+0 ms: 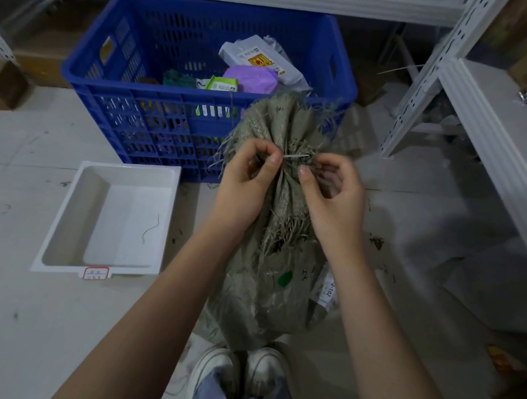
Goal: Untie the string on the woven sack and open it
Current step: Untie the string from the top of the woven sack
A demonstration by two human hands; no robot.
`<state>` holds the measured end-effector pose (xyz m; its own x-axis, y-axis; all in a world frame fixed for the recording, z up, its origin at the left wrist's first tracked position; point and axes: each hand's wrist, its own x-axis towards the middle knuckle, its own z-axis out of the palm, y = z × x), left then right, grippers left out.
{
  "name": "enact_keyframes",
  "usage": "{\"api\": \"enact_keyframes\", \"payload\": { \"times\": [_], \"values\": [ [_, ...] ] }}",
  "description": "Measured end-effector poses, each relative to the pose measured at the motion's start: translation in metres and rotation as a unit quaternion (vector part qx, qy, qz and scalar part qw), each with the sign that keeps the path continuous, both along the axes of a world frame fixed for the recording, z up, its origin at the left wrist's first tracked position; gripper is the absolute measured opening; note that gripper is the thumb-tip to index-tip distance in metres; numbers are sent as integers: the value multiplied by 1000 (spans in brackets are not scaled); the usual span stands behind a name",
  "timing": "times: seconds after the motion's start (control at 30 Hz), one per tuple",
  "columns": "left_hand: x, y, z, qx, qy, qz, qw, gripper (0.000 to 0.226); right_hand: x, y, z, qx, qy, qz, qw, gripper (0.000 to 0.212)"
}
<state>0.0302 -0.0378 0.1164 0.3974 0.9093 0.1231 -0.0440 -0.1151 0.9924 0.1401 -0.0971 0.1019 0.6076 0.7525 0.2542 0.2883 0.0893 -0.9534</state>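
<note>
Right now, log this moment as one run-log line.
phase: untying | woven sack: upright, neck still tied | string: pinched between both hands | left hand | right hand | sack mouth: closed

Dim, cool, even indoor light leaves the upper corners murky, while the white tray (pixel 107 218) at left is the brightest patch. Wide-angle distortion bows the shelving (pixel 503 133) at right, and the frame looks soft, blurrier toward the bottom edge.
</note>
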Motion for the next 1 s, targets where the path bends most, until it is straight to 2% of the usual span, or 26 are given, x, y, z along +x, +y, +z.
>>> {"api": "enact_keyframes", "payload": {
  "times": [0.07, 0.13, 0.27, 0.37, 0.47, 0.63, 0.77, 0.9, 1.0],
  "values": [
    [3, 2, 2, 17, 1, -2, 1000, 20, -1, 3, 1, -18, 19, 24, 999, 40],
    [7, 8, 8, 39, 4, -6, 999, 21, -2, 10, 8, -29, 15, 41, 999, 48],
    [14, 33, 33, 94, -23, -48, 994, 17, 8, 32, 34, 17, -39, 35, 998, 46],
    [19, 46, 42, 120, -9, -86, 989, 18, 14, 39, 38, 45, -52, 9, 998, 47],
    [20, 51, 14, 76, 25, -97, 992, 24, 11, 38, 10, -3, -45, -11, 999, 46],
    [9, 50, -59, -19, 95, -84, 992, 26, 3, 35, -62, -133, -57, -22, 989, 47],
    [1, 50, -102, -75, 139, -72, 985, 24, -2, 36, -103, -171, -67, -4, 983, 47],
    [-4, 52, -120, -84, 159, -30, 983, 24, 2, 36, -120, -188, -53, 8, 981, 46],
    [-1, 43, -125, -67, 228, 34, 971, 14, 2, 35, -122, -209, -70, 17, 975, 46]
  ]
}}
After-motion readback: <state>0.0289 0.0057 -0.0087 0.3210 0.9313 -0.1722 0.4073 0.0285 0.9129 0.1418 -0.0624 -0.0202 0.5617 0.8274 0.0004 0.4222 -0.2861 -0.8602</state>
